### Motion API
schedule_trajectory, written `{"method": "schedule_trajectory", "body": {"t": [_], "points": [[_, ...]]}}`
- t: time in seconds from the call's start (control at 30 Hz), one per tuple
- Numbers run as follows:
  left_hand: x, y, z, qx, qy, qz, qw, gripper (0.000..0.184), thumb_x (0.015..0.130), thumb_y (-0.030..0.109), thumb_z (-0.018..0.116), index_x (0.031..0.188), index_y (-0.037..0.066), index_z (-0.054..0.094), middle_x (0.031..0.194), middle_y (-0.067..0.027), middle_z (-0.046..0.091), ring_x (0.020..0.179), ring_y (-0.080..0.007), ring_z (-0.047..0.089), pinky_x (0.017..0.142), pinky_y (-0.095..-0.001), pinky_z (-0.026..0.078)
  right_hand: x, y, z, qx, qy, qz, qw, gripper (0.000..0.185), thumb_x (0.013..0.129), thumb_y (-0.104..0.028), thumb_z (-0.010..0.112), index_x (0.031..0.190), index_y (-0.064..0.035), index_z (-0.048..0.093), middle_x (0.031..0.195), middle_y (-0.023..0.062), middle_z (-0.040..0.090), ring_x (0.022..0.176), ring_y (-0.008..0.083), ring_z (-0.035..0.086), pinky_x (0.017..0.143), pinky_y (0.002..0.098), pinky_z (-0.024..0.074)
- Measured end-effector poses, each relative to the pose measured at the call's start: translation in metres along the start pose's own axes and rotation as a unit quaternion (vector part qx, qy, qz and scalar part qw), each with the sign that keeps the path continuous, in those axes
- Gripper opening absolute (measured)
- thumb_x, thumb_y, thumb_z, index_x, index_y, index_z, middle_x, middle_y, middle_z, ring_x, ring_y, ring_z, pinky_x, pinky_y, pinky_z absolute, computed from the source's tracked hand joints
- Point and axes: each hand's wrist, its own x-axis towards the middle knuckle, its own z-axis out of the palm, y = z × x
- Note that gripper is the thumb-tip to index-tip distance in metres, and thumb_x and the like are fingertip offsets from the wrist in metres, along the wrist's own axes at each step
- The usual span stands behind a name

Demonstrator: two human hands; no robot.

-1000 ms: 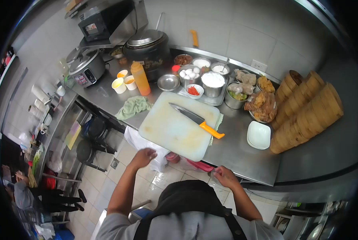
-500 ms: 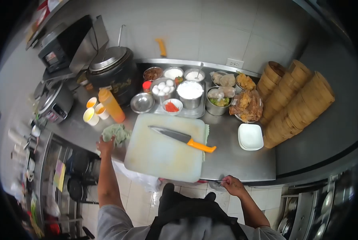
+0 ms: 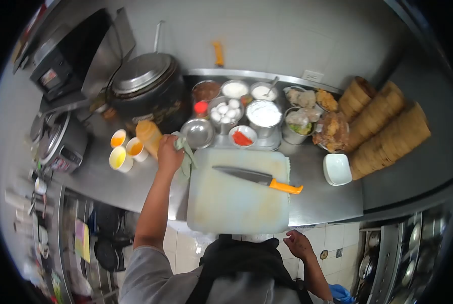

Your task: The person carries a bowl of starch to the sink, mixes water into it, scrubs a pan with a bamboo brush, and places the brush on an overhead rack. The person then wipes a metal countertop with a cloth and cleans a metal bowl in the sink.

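My left hand (image 3: 170, 152) is closed on a crumpled pale green cloth (image 3: 187, 158), which hangs down beside the cutting board's left edge. Just left of that hand stands a squeeze bottle (image 3: 148, 134) of orange sauce. On the white cutting board (image 3: 231, 213) lies a knife (image 3: 285, 187) with an orange handle, its blade pointing left. My right hand (image 3: 298, 244) hovers off the counter's front edge, below the board's right corner. Its fingers are loosely bent and apart, with nothing visible in them.
Behind the board, a tray holds a bowl of eggs (image 3: 225, 112), a tub of white cream or powder (image 3: 263, 114) and a bowl of red strips (image 3: 242, 137). Bamboo steamers (image 3: 393, 137) and white dishes (image 3: 337, 169) stand right. Paper cups (image 3: 120, 159) and a large cooker (image 3: 155, 96) are left.
My left hand has lifted the cloth and carried it right, from the counter to the board's left side. My right hand no longer shows the clear item at its fingertips. The view has shifted.
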Motion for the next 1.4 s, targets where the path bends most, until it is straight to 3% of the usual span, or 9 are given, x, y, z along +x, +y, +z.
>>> {"method": "schedule_trajectory", "body": {"t": [0.23, 0.43, 0.6, 0.83, 1.03, 1.1, 1.23, 1.3, 1.4], "points": [[0.047, -0.016, 0.112, 0.211, -0.281, -0.034, 0.936, 0.072, 0.086, 0.051, 0.049, 0.142, 0.010, 0.030, 0.153, -0.0153, 0.011, 0.142, -0.0331, 0.003, 0.110, -0.0557, 0.010, -0.053, 0.006, 0.013, 0.029, 0.144, 0.098, 0.984, 0.032, 0.080, -0.026, 0.066, 0.102, -0.0036, 0.059, 0.086, 0.0142, 0.064, 0.081, 0.0295, 0.063, 0.072, 0.0381, 0.0500], [0.035, -0.003, 0.119, 0.218, -0.225, -0.013, 0.949, 0.062, 0.087, 0.051, 0.049, 0.130, 0.007, 0.048, 0.143, -0.0161, 0.032, 0.135, -0.0320, 0.023, 0.106, -0.0561, 0.015, -0.098, 0.022, 0.050, 0.040, 0.134, 0.199, 0.970, 0.032, 0.080, -0.024, 0.067, 0.102, -0.0026, 0.060, 0.084, 0.0147, 0.065, 0.080, 0.0294, 0.064, 0.071, 0.0367, 0.0502], [0.034, -0.018, 0.131, 0.169, -0.176, 0.073, 0.967, 0.044, 0.085, 0.047, 0.054, 0.098, 0.006, 0.062, 0.097, -0.0139, 0.063, 0.101, -0.0315, 0.054, 0.089, -0.0551, 0.036, -0.097, 0.020, 0.046, 0.033, 0.131, 0.202, 0.970, 0.033, 0.081, -0.028, 0.065, 0.102, -0.0034, 0.060, 0.087, 0.0161, 0.066, 0.087, 0.0327, 0.062, 0.076, 0.0395, 0.0489], [0.041, -0.023, 0.133, 0.123, -0.166, 0.026, 0.978, 0.031, 0.081, 0.039, 0.059, 0.084, 0.008, 0.062, 0.083, -0.0168, 0.066, 0.078, -0.0342, 0.064, 0.072, -0.0452, 0.049, -0.104, 0.025, 0.041, 0.029, 0.190, 0.151, 0.970, 0.029, 0.079, -0.021, 0.067, 0.099, -0.0002, 0.061, 0.082, 0.0177, 0.064, 0.079, 0.0332, 0.062, 0.071, 0.0393, 0.0491], [0.058, -0.032, 0.107, 0.317, -0.068, 0.197, 0.925, 0.015, 0.082, 0.018, 0.055, 0.076, 0.012, 0.067, 0.072, -0.0067, 0.066, 0.062, -0.0267, 0.063, 0.055, -0.0374, 0.052, -0.119, 0.067, 0.060, 0.016, 0.184, 0.216, 0.959, 0.033, 0.081, -0.025, 0.063, 0.104, -0.0010, 0.059, 0.091, 0.0206, 0.063, 0.089, 0.0377, 0.060, 0.078, 0.0415, 0.0482], [0.044, -0.051, 0.061, -0.050, -0.014, 0.326, 0.944, 0.016, 0.081, 0.016, 0.062, 0.083, 0.000, 0.062, 0.078, -0.0108, 0.064, 0.069, -0.0273, 0.060, 0.064, -0.0376, 0.050, -0.133, 0.080, 0.068, 0.114, 0.197, 0.211, 0.951, 0.032, 0.084, -0.025, 0.060, 0.106, -0.0018, 0.058, 0.086, 0.0187, 0.064, 0.085, 0.0340, 0.062, 0.076, 0.0404, 0.0486], [-0.016, -0.106, -0.024, 0.193, -0.070, 0.209, 0.956, 0.025, 0.082, 0.025, 0.066, 0.088, 0.001, 0.060, 0.080, -0.0153, 0.061, 0.071, -0.0295, 0.059, 0.066, -0.0352, 0.048, -0.152, 0.136, 0.136, 0.210, 0.193, 0.286, 0.915, 0.031, 0.085, -0.026, 0.058, 0.104, -0.0011, 0.057, 0.084, 0.0171, 0.065, 0.085, 0.0338, 0.062, 0.077, 0.0401, 0.0480], [-0.050, -0.139, -0.038, 0.462, -0.100, 0.381, 0.795, 0.028, 0.088, 0.027, 0.060, 0.094, 0.000, 0.059, 0.095, -0.0128, 0.060, 0.087, -0.0276, 0.059, 0.076, -0.0344, 0.049, -0.156, 0.155, 0.179, 0.261, 0.199, 0.324, 0.887, 0.033, 0.084, -0.026, 0.058, 0.105, -0.0012, 0.057, 0.084, 0.0173, 0.065, 0.084, 0.0343, 0.062, 0.076, 0.0393, 0.0480], [-0.075, -0.173, -0.036, 0.190, -0.246, 0.092, 0.946, 0.037, 0.091, 0.031, 0.057, 0.101, -0.004, 0.056, 0.097, -0.0152, 0.059, 0.090, -0.0272, 0.057, 0.083, -0.0354, 0.046, -0.169, 0.190, 0.259, 0.368, 0.211, 0.362, 0.830, 0.032, 0.085, -0.029, 0.057, 0.103, -0.0032, 0.059, 0.082, 0.0140, 0.066, 0.076, 0.0293, 0.064, 0.069, 0.0391, 0.0496]]}}
